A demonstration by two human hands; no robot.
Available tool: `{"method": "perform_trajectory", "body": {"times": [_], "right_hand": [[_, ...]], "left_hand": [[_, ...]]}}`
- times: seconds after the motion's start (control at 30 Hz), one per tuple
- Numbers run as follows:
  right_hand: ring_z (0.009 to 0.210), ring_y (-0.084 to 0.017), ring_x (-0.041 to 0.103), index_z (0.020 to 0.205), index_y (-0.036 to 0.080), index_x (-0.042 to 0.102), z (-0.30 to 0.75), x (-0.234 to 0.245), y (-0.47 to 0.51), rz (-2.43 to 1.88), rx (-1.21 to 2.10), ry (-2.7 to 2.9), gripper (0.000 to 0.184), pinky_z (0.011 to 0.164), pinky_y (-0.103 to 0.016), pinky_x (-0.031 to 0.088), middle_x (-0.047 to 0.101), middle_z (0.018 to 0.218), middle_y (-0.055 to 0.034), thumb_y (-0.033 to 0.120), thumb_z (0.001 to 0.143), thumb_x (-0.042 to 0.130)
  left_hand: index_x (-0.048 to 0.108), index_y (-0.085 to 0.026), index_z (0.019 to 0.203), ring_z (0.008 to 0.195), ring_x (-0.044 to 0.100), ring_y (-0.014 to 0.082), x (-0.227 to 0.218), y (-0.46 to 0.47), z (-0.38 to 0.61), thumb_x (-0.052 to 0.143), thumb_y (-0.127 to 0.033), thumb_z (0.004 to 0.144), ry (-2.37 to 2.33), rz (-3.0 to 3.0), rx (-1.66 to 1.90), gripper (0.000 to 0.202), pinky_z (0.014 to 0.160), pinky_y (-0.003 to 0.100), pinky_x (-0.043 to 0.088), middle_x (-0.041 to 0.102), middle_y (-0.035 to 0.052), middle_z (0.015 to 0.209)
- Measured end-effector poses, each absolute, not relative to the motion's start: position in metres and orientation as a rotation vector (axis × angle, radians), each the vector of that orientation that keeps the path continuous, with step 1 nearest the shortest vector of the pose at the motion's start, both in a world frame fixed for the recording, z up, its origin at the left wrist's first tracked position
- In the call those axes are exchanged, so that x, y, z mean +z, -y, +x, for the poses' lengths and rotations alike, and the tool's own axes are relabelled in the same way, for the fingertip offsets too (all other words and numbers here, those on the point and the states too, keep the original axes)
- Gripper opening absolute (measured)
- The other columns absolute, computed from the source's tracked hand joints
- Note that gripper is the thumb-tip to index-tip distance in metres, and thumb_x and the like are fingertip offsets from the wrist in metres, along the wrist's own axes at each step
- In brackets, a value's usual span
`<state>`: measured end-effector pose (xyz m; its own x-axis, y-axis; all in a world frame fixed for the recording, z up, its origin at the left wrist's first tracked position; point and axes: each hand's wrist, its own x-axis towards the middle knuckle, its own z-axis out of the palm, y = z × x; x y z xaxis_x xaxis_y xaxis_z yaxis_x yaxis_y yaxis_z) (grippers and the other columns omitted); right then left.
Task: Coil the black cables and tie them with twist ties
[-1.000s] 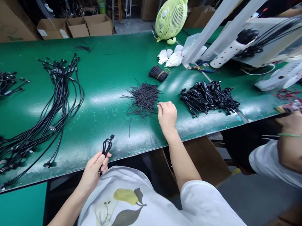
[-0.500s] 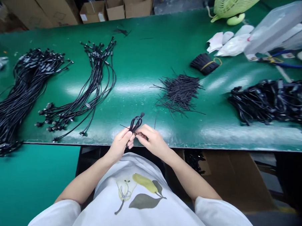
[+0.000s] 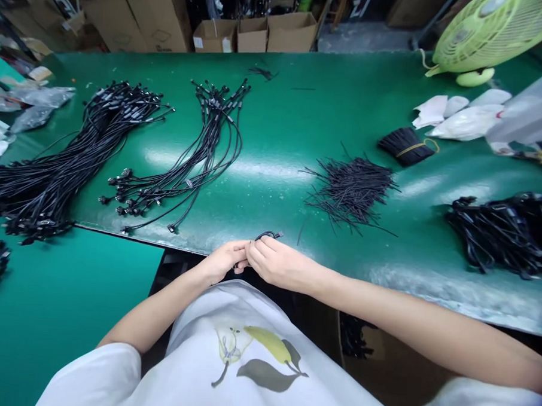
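My left hand (image 3: 223, 259) and my right hand (image 3: 275, 263) meet at the near edge of the green table (image 3: 279, 107). Both are closed on a small coiled black cable (image 3: 269, 234), whose loop and plug stick out above my right fingers. A thin black tie went into my right hand earlier; it is hidden now. A loose heap of black ties (image 3: 352, 185) lies just beyond my right hand.
Two spreads of long black cables (image 3: 196, 158) (image 3: 61, 164) lie to the left. A pile of coiled cables (image 3: 503, 231) sits at the right, a banded tie bundle (image 3: 406, 146) and white bags (image 3: 463, 118) behind it. A green fan (image 3: 489, 33) and cardboard boxes (image 3: 256, 32) stand at the back.
My right hand came back from the tie heap to join the left at the coiled cable. The coil now lies lower, mostly covered by my fingers. The view has swung left.
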<state>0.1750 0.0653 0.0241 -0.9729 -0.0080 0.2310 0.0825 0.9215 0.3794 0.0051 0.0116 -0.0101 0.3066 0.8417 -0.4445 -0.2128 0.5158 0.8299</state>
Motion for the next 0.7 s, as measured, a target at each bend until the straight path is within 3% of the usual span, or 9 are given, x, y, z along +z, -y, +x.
{"method": "perform_trajectory", "body": {"times": [0.17, 0.3, 0.47, 0.6, 0.7], "right_hand": [[0.095, -0.026, 0.052, 0.092, 0.011, 0.069, 0.166, 0.032, -0.065, 0.059, -0.713, 2.923, 0.035, 0.078, -0.04, 0.041, 0.06, 0.104, -0.0161, 0.006, 0.088, 0.034], [0.07, -0.023, 0.046, 0.077, 0.016, 0.069, 0.166, 0.03, -0.064, 0.021, -0.683, 2.989, 0.041, 0.064, -0.037, 0.038, 0.053, 0.071, -0.0111, 0.002, 0.085, 0.031], [0.069, -0.022, 0.044, 0.077, 0.018, 0.068, 0.166, 0.025, -0.047, 0.019, -0.693, 3.046, 0.045, 0.06, -0.035, 0.035, 0.054, 0.074, -0.0111, -0.004, 0.078, 0.029], [0.054, -0.019, 0.039, 0.065, 0.013, 0.062, 0.164, 0.016, -0.047, -0.097, -0.572, 3.162, 0.032, 0.054, -0.033, 0.028, 0.049, 0.06, -0.0088, -0.003, 0.075, 0.036], [0.054, -0.018, 0.043, 0.068, 0.012, 0.061, 0.161, 0.014, -0.065, -0.319, -0.204, 3.19, 0.021, 0.052, -0.031, 0.026, 0.053, 0.06, -0.0088, 0.005, 0.077, 0.044]], "left_hand": [[0.054, -0.015, 0.069, 0.05, 0.034, 0.0061, -0.009, -0.011, 0.003, 0.077, -0.046, 0.061, -1.063, 0.619, 0.751, 0.04, 0.044, 0.019, 0.023, 0.042, -0.0052, 0.057], [0.055, -0.014, 0.068, 0.05, 0.033, 0.0055, -0.009, -0.008, 0.002, 0.078, -0.042, 0.059, -1.041, 0.602, 0.705, 0.037, 0.044, 0.02, 0.022, 0.041, -0.0057, 0.058], [0.064, -0.013, 0.081, 0.05, 0.029, 0.006, -0.012, -0.004, 0.009, 0.065, -0.035, 0.071, -1.089, 0.639, 0.658, 0.024, 0.046, 0.021, 0.02, 0.037, -0.0069, 0.057], [0.067, -0.012, 0.093, 0.05, 0.031, 0.0079, -0.013, -0.002, 0.013, 0.052, -0.024, 0.078, -1.158, 0.765, 0.593, 0.024, 0.049, 0.023, 0.026, 0.035, -0.0074, 0.054], [0.063, -0.016, 0.116, 0.061, 0.045, 0.0109, -0.009, -0.004, 0.012, 0.056, -0.018, 0.077, -1.161, 0.82, 0.656, 0.04, 0.062, 0.026, 0.038, 0.053, -0.0028, 0.067]]}}
